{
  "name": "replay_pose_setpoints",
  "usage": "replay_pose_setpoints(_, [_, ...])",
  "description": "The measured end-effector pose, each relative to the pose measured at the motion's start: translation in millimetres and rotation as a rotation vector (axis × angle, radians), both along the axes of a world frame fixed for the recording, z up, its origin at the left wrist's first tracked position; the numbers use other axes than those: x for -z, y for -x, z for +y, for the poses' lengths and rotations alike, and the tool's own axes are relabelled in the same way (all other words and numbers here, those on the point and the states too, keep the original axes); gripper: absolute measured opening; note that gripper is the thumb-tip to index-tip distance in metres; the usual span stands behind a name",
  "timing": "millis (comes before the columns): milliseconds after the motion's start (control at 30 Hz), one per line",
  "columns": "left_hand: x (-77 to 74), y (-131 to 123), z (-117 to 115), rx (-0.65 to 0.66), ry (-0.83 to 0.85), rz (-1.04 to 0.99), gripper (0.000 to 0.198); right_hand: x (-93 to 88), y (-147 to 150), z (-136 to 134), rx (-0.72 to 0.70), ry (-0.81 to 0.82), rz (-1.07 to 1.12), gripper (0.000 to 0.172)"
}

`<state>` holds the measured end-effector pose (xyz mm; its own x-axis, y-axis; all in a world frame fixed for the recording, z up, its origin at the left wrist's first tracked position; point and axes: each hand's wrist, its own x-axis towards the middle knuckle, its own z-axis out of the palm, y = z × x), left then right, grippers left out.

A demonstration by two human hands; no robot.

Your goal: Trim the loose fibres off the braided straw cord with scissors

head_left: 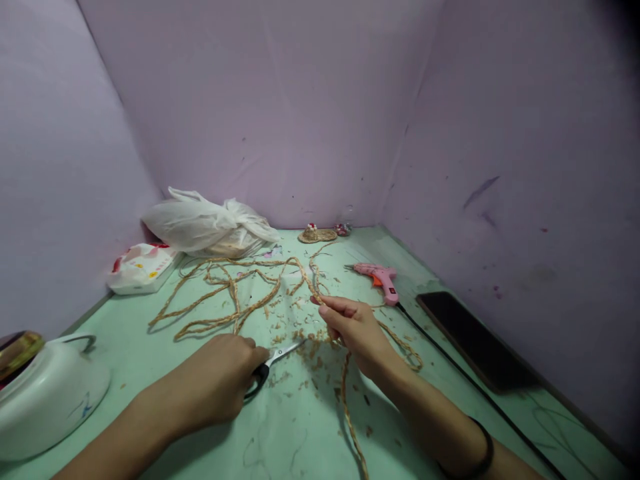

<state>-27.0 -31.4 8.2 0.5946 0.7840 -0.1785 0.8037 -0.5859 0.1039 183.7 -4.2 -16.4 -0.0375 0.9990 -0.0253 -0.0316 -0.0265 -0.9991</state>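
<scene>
My left hand [237, 377] is closed round the black handles of a pair of scissors [283, 351], whose blades point right over the tabletop. Between the thumb and fingers of my right hand [354, 325] is a braided straw-coloured rope [309, 283]. One length of it runs down from that hand towards me, and the rest lies in loose loops on the left and back of the table. Small straw trimmings [315, 337] are scattered beneath both hands. Whether the scissor blades are fully closed is hard to make out.
A pink glue gun [377, 277] with a black cord lies right, beside a dark phone [470, 340]. At the back are a tied white plastic bag [210, 223], a tissue pack [143, 267] and a woven piece with beads [317, 235]. A white container [55, 400] stands at left.
</scene>
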Motion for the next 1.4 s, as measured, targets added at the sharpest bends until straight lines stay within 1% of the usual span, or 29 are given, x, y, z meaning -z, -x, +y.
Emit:
replay_pose_setpoints(167, [-4.0, -6.5, -9.6, 0.04, 0.029, -0.001, 0.017, -1.1, 0.5, -2.4, -0.002, 0.008, -0.023, 0.041])
replay_pose_setpoints(300, [-5.2, -10.2, -7.0, 0.02, 0.019, 0.014, 0.023, -1.1, -0.1, -2.8, -0.008, -0.003, -0.045, 0.04])
replay_pose_setpoints(400, [-4.0, -6.5, 1.6, -0.084, -0.016, 0.127, 0.023, -1.8, 0.0, -3.0, -0.018, 0.004, -0.039, 0.04])
replay_pose_setpoints(500, [-1.3, 6.0, 15.1, -0.249, -0.088, 0.25, 0.023, -2.7, 0.7, -3.2, -0.031, 0.004, -0.039, 0.039])
replay_pose_setpoints(567, [1.0, 16.2, 24.7, -0.337, -0.106, 0.267, 0.023, -3.2, 1.6, -3.5, -0.031, 0.0, -0.04, 0.038])
replay_pose_setpoints(633, [3.3, 24.4, 32.1, -0.387, -0.102, 0.246, 0.023, -3.2, 2.5, -4.2, -0.028, 0.0, -0.044, 0.037])
replay_pose_setpoints(733, [4.6, 28.7, 34.8, -0.381, -0.092, 0.221, 0.026, -2.4, 3.3, -5.3, -0.03, -0.006, -0.054, 0.036])
replay_pose_setpoints(833, [0.8, 24.0, 26.3, -0.316, -0.052, 0.174, 0.027, -0.9, 3.4, -5.5, -0.036, -0.009, -0.067, 0.037])
replay_pose_setpoints(900, [-4.7, 17.8, 16.9, -0.262, 0.01, 0.081, 0.026, -0.5, 3.5, -5.3, -0.035, -0.007, -0.063, 0.037])
replay_pose_setpoints(933, [-8.1, 14.4, 12.1, -0.224, 0.071, 0.02, 0.025, -0.6, 3.6, -5.2, -0.035, -0.007, -0.059, 0.037])
replay_pose_setpoints(967, [-11.6, 11.1, 7.9, -0.174, 0.172, -0.041, 0.024, -0.9, 3.8, -5.2, -0.037, -0.007, -0.053, 0.037])
replay_pose_setpoints(1067, [-21.1, 6.0, 2.3, 0.01, 0.616, -0.218, 0.017, -1.8, 4.3, -5.6, -0.047, 0.004, -0.044, 0.037])
replay_pose_setpoints(1100, [-22.8, 6.6, 3.8, 0.037, 0.72, -0.275, 0.017, -2.1, 4.5, -5.9, -0.051, 0.01, -0.041, 0.037])
replay_pose_setpoints(1133, [-23.5, 8.5, 6.9, 0.022, 0.761, -0.332, 0.017, -2.3, 4.6, -6.2, -0.056, 0.014, -0.038, 0.037])
replay_pose_setpoints(1167, [-22.9, 11.2, 11.3, -0.038, 0.737, -0.388, 0.018, -2.4, 4.7, -6.5, -0.059, 0.016, -0.034, 0.037])
replay_pose_setpoints(1200, [-21.0, 14.3, 16.4, -0.13, 0.667, -0.441, 0.019, -2.4, 4.7, -6.9, -0.063, 0.017, -0.032, 0.037])
replay_pose_setpoints(1267, [-14.2, 18.3, 26.2, -0.362, 0.523, -0.542, 0.024, -2.4, 4.7, -7.7, -0.077, 0.014, -0.035, 0.037])
replay_pose_setpoints(1300, [-9.9, 17.9, 29.9, -0.47, 0.489, -0.604, 0.026, -2.3, 5.0, -8.2, -0.087, 0.017, -0.04, 0.038])
replay_pose_setpoints(1367, [-1.6, 9.9, 33.4, -0.628, 0.498, -0.771, 0.03, -1.8, 6.0, -9.2, -0.134, 0.038, -0.034, 0.038])
replay_pose_setpoints(1400, [1.6, 2.6, 33.6, -0.67, 0.532, -0.87, 0.033, -1.3, 6.9, -9.7, -0.173, 0.061, -0.014, 0.038])
